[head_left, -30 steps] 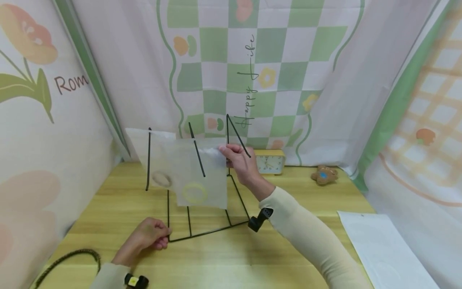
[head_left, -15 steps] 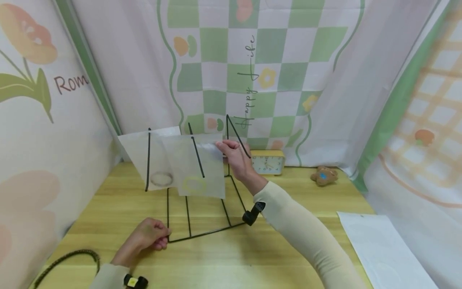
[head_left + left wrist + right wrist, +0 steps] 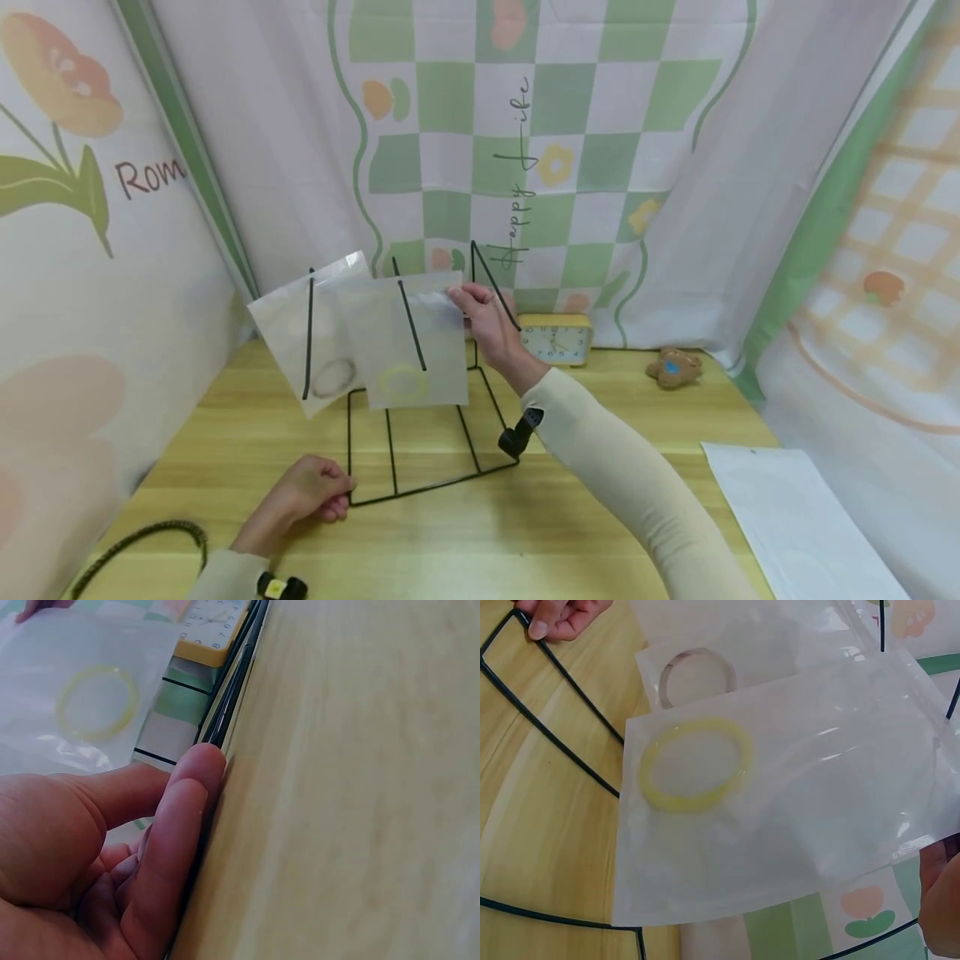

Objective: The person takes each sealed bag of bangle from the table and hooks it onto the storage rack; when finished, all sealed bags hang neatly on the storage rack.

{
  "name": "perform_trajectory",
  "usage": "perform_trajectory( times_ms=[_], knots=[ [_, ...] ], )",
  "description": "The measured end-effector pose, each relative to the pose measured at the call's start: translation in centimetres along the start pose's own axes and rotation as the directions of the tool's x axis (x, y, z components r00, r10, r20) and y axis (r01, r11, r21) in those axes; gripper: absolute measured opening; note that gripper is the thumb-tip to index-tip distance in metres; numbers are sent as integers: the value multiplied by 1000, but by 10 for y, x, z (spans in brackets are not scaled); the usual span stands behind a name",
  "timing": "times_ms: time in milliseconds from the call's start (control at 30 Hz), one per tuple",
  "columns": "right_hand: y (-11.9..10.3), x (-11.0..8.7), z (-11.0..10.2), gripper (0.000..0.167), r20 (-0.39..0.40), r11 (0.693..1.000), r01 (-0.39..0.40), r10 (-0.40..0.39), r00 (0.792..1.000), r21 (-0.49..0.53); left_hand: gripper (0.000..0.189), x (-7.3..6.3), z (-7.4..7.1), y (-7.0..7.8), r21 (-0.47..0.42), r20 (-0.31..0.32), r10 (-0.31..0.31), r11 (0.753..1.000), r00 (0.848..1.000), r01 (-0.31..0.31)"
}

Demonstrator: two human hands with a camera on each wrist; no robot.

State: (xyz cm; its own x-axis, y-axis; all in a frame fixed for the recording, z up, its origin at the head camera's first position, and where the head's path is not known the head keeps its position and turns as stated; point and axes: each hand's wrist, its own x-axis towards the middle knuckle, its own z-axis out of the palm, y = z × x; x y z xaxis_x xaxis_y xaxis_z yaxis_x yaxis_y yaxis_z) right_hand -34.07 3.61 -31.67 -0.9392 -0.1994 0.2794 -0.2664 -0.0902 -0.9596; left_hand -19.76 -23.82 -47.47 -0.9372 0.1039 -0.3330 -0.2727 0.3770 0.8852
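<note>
My right hand point(image 3: 491, 325) pinches the upper right corner of a translucent plastic bag point(image 3: 442, 325) in the head view. Through the bag shows a yellow ring point(image 3: 682, 803), shaped like a bangle, in the right wrist view. A black prong of the wire rack point(image 3: 435, 485) passes across this bag. Further left, a second translucent bag point(image 3: 288, 317) hangs tilted on another prong, with a brownish ring point(image 3: 697, 652) inside. My left hand point(image 3: 311, 490) holds the rack's near left bottom corner between thumb and fingers.
The rack stands on a wooden table point(image 3: 420, 550). Behind it are a yellow clock point(image 3: 566, 340) and a brown plush toy point(image 3: 673, 367). A white sheet-like packet point(image 3: 802, 517) lies at the right. A dark braided loop point(image 3: 161, 525) lies at the near left.
My right hand and the front bag have shifted slightly up and left. The left bag has swung into a tilt on its prong. My left hand stays at the rack's corner.
</note>
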Motion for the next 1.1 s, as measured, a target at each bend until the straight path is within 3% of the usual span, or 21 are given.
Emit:
perform_trajectory(
  times_ms=[133,400,733,1100],
  knots=[
    [-2,5,1,31,5,999,-15,15,1000,-31,18,1,0,0,7,-2,1,1000,1000,-1],
    [-3,16,3,28,-65,998,7,-12,998,-66,18,2,0,2,26,-8,-14,1000,1000,14],
    [-1,21,4,28,-50,998,-18,15,999,-63,18,1,1,1,16,-15,-37,999,999,37],
    [0,21,5,28,-35,997,-15,13,999,-69,17,0,1,1,2,-15,-24,1000,1000,24]
  ],
)
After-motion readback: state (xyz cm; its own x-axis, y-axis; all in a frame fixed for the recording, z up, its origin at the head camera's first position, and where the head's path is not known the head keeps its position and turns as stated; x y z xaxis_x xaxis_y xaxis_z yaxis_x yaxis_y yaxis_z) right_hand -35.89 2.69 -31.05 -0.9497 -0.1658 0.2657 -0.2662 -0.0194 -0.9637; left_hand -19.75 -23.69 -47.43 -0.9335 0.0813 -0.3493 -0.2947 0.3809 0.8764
